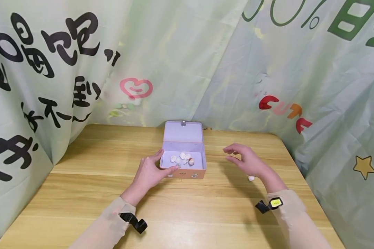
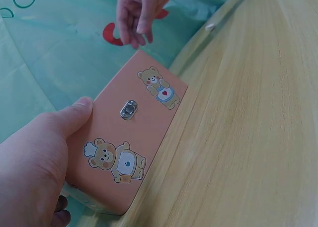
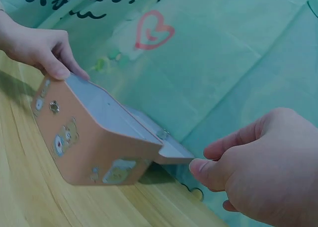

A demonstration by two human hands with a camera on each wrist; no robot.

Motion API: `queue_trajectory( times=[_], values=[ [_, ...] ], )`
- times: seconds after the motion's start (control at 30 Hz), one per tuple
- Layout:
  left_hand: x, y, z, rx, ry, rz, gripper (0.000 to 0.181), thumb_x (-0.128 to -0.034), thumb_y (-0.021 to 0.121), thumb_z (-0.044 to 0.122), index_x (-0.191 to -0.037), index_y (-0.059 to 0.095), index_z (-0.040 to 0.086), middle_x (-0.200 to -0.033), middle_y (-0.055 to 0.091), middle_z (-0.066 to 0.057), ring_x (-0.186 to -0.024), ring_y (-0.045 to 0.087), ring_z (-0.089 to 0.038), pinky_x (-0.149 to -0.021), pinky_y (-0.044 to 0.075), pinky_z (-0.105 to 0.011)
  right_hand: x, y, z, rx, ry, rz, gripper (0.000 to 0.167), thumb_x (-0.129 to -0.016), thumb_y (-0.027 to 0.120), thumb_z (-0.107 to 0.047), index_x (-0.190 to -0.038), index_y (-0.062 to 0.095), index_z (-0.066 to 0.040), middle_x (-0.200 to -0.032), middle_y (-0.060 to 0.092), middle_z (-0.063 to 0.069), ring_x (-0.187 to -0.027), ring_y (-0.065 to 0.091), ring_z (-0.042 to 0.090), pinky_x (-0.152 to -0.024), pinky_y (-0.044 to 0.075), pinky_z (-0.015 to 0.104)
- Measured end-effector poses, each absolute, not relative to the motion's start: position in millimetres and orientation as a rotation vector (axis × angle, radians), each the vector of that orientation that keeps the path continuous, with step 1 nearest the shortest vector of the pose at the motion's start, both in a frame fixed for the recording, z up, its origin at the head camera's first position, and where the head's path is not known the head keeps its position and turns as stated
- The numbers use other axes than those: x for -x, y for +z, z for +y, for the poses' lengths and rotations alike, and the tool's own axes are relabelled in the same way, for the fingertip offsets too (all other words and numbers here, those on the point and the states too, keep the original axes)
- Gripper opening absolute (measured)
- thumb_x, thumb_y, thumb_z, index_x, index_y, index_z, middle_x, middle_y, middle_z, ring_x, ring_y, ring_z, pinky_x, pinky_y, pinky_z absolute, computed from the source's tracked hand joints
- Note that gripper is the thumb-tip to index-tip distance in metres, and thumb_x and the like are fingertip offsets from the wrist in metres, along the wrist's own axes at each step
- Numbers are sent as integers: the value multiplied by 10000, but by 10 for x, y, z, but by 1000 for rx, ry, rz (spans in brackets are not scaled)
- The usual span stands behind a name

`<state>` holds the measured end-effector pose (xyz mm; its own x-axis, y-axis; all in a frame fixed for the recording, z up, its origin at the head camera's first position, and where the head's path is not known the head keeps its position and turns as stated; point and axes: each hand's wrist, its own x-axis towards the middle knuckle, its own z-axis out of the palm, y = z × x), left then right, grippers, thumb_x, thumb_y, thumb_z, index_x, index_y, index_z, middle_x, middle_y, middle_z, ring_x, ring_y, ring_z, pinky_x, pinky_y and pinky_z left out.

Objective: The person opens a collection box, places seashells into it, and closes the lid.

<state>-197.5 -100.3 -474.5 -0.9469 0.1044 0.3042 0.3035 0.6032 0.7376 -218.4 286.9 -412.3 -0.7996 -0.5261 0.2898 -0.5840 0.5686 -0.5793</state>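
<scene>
An orange tin box (image 1: 187,174) with bear pictures and a metal clasp stands on the table, its lid (image 1: 183,132) tipped back and its lilac inside showing. Several small whitish shells (image 1: 182,156) lie in it. My left hand (image 1: 147,172) grips the box's left side, thumb over the front rim, as the left wrist view also shows. To the right of the box, my right hand (image 1: 244,159) is in the air with fingers loosely bent and apart from the thumb. I see nothing in it. A small white piece (image 1: 251,178) lies on the table by the right wrist, partly hidden.
The wooden table (image 1: 187,214) reaches back to a printed curtain (image 1: 180,69), which also hangs along both sides. A thin dark loop (image 1: 207,129) shows at the table's back edge beside the lid. Dark straps with small devices (image 1: 269,204) sit on both sleeves.
</scene>
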Motion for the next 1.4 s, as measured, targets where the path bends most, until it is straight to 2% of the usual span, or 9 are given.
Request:
queue_trajectory(
  times=[0.1, 0.17, 0.2, 0.33, 0.67, 0.93, 1.1, 1.27, 1.4],
  values=[
    [1971, -4736, -1004, 329, -1261, -2610, 1018, -752, 916, 611, -1460, 571, -34, -1496, 542, -150, -799, 685, -263, -549, 477, -338, 2143, -4137, 2965, -923, 1048, -2725, 259, -995, 713, 17, -1254, 707, 21, -1199, 714, 123, -1113, 669, 409, -962, 519, 620],
    [1968, -4731, -1002, 321, -1267, -2617, 1015, -753, 917, 606, -1464, 568, -29, -1500, 541, -148, -575, 528, -186, -496, 440, -341, 2120, -4153, 3027, -893, 1048, -2744, 255, -1004, 704, 11, -1259, 705, 18, -1207, 713, 121, -1124, 663, 404, -966, 511, 626],
    [1967, -4728, -1001, 319, -1270, -2619, 1014, -754, 919, 602, -1467, 566, -27, -1502, 539, -148, -514, 441, -163, -485, 430, -337, 2107, -4160, 3053, -878, 1048, -2753, 258, -1003, 705, 11, -1261, 705, 17, -1211, 712, 124, -1128, 662, 401, -968, 509, 627],
    [1964, -4719, -998, 310, -1274, -2627, 1019, -753, 918, 605, -1475, 561, -19, -1507, 538, -145, -437, 320, -93, -463, 427, -321, 2060, -4200, 3159, -845, 1041, -2776, 255, -1013, 695, 5, -1267, 702, 25, -1238, 709, 173, -1136, 659, 393, -960, 506, 630],
    [1964, -4721, -988, 295, -1295, -2636, 988, -762, 942, 535, -1475, 556, -30, -1516, 529, -152, -402, 264, -67, -469, 431, -324, 1924, -4350, 3420, -766, 1039, -2827, 284, -1014, 713, -40, -1279, 695, 58, -1259, 702, 195, -1149, 649, 389, -940, 502, 633],
    [1969, -4707, -993, 289, -1286, -2639, 992, -762, 937, 550, -1475, 558, -26, -1514, 530, -145, -476, 364, -118, -495, 442, -346, 1806, -4408, 3570, -748, 1021, -2838, 298, -964, 759, -5, -1246, 704, 74, -1223, 720, 186, -1101, 662, 405, -902, 527, 610],
    [1973, -4725, -998, 310, -1267, -2624, 989, -762, 936, 551, -1462, 565, -40, -1492, 538, -185, -503, 395, -112, -524, 471, -335, 1789, -4501, 3670, -701, 1037, -2899, 324, -934, 812, -50, -1227, 718, 51, -1144, 737, 124, -1035, 672, 341, -880, 565, 520],
    [1980, -4747, -998, 321, -1272, -2611, 973, -760, 947, 528, -1451, 573, -46, -1472, 546, -202, -495, 389, -116, -478, 436, -331, 1784, -4596, 3765, -647, 1068, -2963, 375, -895, 865, -103, -1226, 726, 7, -1126, 731, 67, -995, 678, 254, -861, 571, 412],
    [1984, -4752, -998, 329, -1276, -2601, 965, -761, 951, 514, -1447, 577, -52, -1471, 548, -202, -557, 470, -124, -486, 425, -327, 1781, -4650, 3803, -645, 1060, -2972, 315, -905, 849, -75, -1195, 738, -17, -1092, 702, 43, -934, 634, 183, -808, 537, 334]
  ],
)
